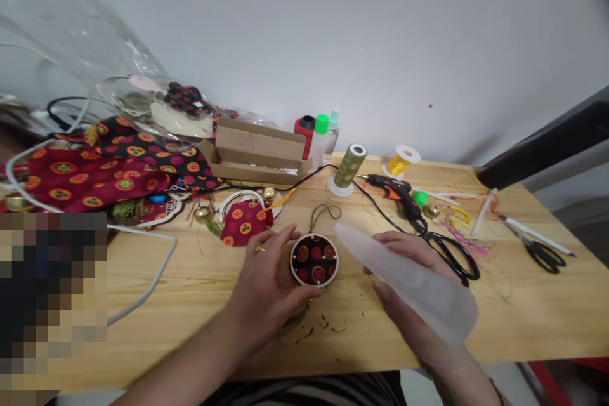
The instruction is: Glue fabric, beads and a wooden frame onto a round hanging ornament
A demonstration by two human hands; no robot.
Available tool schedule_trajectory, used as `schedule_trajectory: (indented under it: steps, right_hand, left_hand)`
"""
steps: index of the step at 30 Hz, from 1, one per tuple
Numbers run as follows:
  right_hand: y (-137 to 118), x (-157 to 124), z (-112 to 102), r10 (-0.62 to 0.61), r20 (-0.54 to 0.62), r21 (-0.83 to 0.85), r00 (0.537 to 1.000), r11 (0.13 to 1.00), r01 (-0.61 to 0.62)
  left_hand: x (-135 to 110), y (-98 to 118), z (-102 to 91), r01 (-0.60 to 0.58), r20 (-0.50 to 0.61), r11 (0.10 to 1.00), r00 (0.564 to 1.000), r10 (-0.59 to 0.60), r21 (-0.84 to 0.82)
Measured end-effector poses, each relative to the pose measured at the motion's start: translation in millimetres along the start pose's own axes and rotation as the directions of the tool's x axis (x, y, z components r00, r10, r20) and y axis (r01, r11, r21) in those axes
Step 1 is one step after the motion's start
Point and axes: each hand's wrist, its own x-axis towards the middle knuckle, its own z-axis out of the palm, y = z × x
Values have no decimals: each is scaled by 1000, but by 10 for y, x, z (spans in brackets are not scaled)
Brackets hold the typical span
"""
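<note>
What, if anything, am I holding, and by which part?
Your left hand holds the round patterned ornament by its rim, thumb at the near edge; your right hand holds the tapered white bottle by its body, behind the pointed tip.

Soft lt, glare on plastic (90, 19), edge distort.

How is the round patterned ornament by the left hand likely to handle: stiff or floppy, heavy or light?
The round ornament probably keeps its shape, since its pale rim looks like a rigid ring. It is likely light, being small beside the left hand. The thin olive cord loop, curling loosely, would probably flop.
</note>
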Motion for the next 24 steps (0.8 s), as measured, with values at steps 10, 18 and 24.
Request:
schedule_trajectory:
  steps: [10, 18, 24]
  right_hand:
    - [103, -122, 172, 402, 82, 269, 912, 872, -408]
    - [50, -29, 256, 405, 92, 167, 910, 894, -415]
    - [0, 11, 317, 383, 85, 126, 920, 911, -391]
  left_hand:
    - [-38, -61, 42, -83, 132, 976, 990, 57, 203]
    - [-30, -50, 64, -93, 144, 976, 987, 65, 196]
    - [-53, -52, 59, -89, 159, 974, 986, 56, 207]
